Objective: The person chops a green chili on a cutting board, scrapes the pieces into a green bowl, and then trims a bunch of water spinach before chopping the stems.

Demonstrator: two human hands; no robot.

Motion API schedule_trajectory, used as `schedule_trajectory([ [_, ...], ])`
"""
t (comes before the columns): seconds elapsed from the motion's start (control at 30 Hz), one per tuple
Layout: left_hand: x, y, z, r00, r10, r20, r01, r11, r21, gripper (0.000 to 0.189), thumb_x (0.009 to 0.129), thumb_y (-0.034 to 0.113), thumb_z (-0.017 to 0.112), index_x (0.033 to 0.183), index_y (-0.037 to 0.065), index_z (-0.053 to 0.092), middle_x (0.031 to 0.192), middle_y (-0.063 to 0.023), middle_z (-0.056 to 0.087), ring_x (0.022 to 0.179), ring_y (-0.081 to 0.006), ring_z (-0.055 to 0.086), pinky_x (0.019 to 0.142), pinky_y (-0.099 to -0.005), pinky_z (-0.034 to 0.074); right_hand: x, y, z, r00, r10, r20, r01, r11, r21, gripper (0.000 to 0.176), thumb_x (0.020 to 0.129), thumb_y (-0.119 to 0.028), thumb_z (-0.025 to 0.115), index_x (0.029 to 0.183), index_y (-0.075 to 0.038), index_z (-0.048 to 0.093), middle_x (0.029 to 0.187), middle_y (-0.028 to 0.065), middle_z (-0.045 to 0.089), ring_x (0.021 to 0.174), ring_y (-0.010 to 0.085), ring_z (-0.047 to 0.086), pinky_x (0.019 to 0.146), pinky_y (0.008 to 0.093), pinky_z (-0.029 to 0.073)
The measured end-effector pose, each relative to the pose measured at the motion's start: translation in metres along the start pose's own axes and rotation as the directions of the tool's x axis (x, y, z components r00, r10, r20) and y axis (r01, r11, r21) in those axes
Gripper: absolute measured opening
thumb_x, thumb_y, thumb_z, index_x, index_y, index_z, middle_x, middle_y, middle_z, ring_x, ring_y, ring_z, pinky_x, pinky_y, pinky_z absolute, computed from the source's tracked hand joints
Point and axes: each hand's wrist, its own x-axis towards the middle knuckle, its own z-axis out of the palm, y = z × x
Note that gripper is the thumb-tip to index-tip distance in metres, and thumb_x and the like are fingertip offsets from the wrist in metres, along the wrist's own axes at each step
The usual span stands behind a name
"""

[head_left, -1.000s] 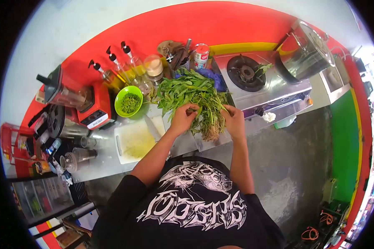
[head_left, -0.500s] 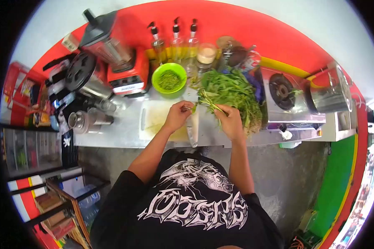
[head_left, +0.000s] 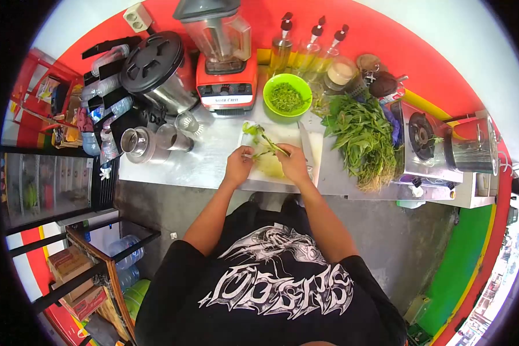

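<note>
My right hand [head_left: 294, 165] is closed on several leafy green stems [head_left: 269, 142] above the white cutting board [head_left: 289, 180]. Their leafy tops lean up and to the left. My left hand [head_left: 239, 166] is beside them, its thumb and fingers pinched at a small side leaf of the same stems. A knife [head_left: 304, 142] lies on the board's right side, its handle partly hidden by my right hand. Behind the board stands a lime-green bowl [head_left: 268, 108] with loose picked leaves [head_left: 286, 98] inside. To the right is a large heap of leafy greens [head_left: 357, 135], roots toward me.
A red blender [head_left: 226, 86] and a steel pot with a black lid [head_left: 158, 63] stand at the back left. Glass pump bottles [head_left: 281, 52] line the wall. At the right is a gas stove [head_left: 424, 138]. Clear cups [head_left: 176, 138] rest on the left counter.
The view has turned, so the counter appears shifted right. Both hands have moved left from beside the heap to over the cutting board, with the stems still in my right hand.
</note>
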Motion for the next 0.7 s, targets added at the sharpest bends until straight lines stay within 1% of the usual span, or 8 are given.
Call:
schedule_trajectory([
  [0.03, -0.003, 0.002, -0.005, 0.999, 0.052, 0.000, -0.052, 0.995, 0.090, 0.031, 0.082, -0.006, 0.066, 0.112, 0.000, 0.066, 0.105, -0.0101, 0.070, 0.088, -0.0170, 0.068, 0.080, -0.0302, 0.055, -0.002, 0.002, 0.003, 0.998, 0.052, 0.041, -0.050, 0.998, -0.047, 0.029, 0.089, -0.010, 0.070, 0.115, 0.002, 0.072, 0.098, 0.0178, 0.075, 0.089, 0.0253, 0.072, 0.082, 0.0344, 0.054],
  [0.13, -0.005, 0.003, -0.014, 0.993, 0.116, -0.026, -0.108, 0.971, 0.212, 0.031, 0.080, -0.005, 0.067, 0.110, 0.001, 0.066, 0.104, -0.0117, 0.071, 0.086, -0.0190, 0.068, 0.079, -0.0309, 0.055, -0.009, 0.002, 0.011, 1.000, -0.008, -0.002, 0.007, 0.983, -0.182, 0.027, 0.089, -0.009, 0.069, 0.114, 0.002, 0.072, 0.105, 0.0215, 0.074, 0.097, 0.0334, 0.072, 0.087, 0.0389, 0.055],
  [0.23, -0.005, 0.007, -0.017, 0.979, 0.193, -0.062, -0.176, 0.961, 0.213, 0.030, 0.080, -0.003, 0.069, 0.109, 0.001, 0.066, 0.103, -0.0113, 0.070, 0.083, -0.0206, 0.068, 0.077, -0.0327, 0.056, -0.007, 0.010, 0.011, 0.998, -0.048, -0.041, 0.034, 0.952, -0.303, 0.026, 0.089, -0.009, 0.068, 0.112, 0.001, 0.072, 0.110, 0.0233, 0.072, 0.102, 0.0387, 0.070, 0.090, 0.0424, 0.055],
  [0.33, 0.001, 0.011, -0.016, 0.984, 0.178, -0.017, -0.173, 0.971, 0.162, 0.031, 0.080, 0.000, 0.069, 0.111, 0.004, 0.067, 0.108, -0.0138, 0.068, 0.085, -0.0261, 0.068, 0.079, -0.0379, 0.056, -0.010, 0.014, 0.007, 0.995, -0.084, -0.047, 0.055, 0.900, -0.432, 0.026, 0.089, -0.009, 0.068, 0.113, 0.001, 0.071, 0.110, 0.0224, 0.072, 0.101, 0.0377, 0.070, 0.090, 0.0428, 0.054],
  [0.43, 0.008, 0.019, -0.012, 0.975, 0.222, 0.019, -0.222, 0.956, 0.192, 0.030, 0.080, 0.000, 0.070, 0.109, 0.004, 0.067, 0.105, -0.0133, 0.068, 0.085, -0.0262, 0.067, 0.079, -0.0390, 0.055, -0.017, 0.015, 0.003, 0.986, -0.123, -0.112, 0.079, 0.938, -0.338, 0.028, 0.088, -0.010, 0.069, 0.114, 0.001, 0.069, 0.107, 0.0221, 0.072, 0.099, 0.0393, 0.069, 0.089, 0.0441, 0.054],
  [0.57, 0.020, 0.027, -0.001, 0.952, 0.297, 0.069, -0.305, 0.928, 0.214, 0.028, 0.080, 0.000, 0.070, 0.108, 0.005, 0.067, 0.103, -0.0133, 0.067, 0.085, -0.0285, 0.065, 0.080, -0.0407, 0.053, -0.033, 0.020, -0.016, 0.962, -0.180, -0.204, 0.097, 0.928, -0.360, 0.030, 0.087, -0.010, 0.069, 0.115, 0.001, 0.068, 0.108, 0.0227, 0.070, 0.100, 0.0410, 0.067, 0.091, 0.0471, 0.053],
  [0.63, 0.026, 0.031, 0.004, 0.932, 0.330, 0.148, -0.358, 0.901, 0.244, 0.027, 0.080, 0.001, 0.070, 0.106, 0.005, 0.067, 0.102, -0.0130, 0.066, 0.092, -0.0315, 0.064, 0.084, -0.0419, 0.052, -0.044, 0.019, -0.031, 0.947, -0.131, -0.292, -0.031, 0.871, -0.491, 0.033, 0.085, -0.010, 0.069, 0.117, 0.000, 0.066, 0.109, 0.0225, 0.067, 0.103, 0.0426, 0.064, 0.092, 0.0488, 0.051],
  [0.7, 0.032, 0.036, 0.010, 0.923, 0.334, 0.190, -0.378, 0.879, 0.292, 0.031, 0.079, 0.000, 0.071, 0.109, 0.005, 0.068, 0.107, -0.0132, 0.066, 0.096, -0.0316, 0.063, 0.088, -0.0419, 0.051, -0.054, 0.024, -0.041, 0.938, -0.075, -0.338, -0.111, 0.859, -0.499, 0.036, 0.085, -0.011, 0.069, 0.119, 0.000, 0.065, 0.110, 0.0229, 0.066, 0.105, 0.0434, 0.062, 0.092, 0.0500, 0.051],
])
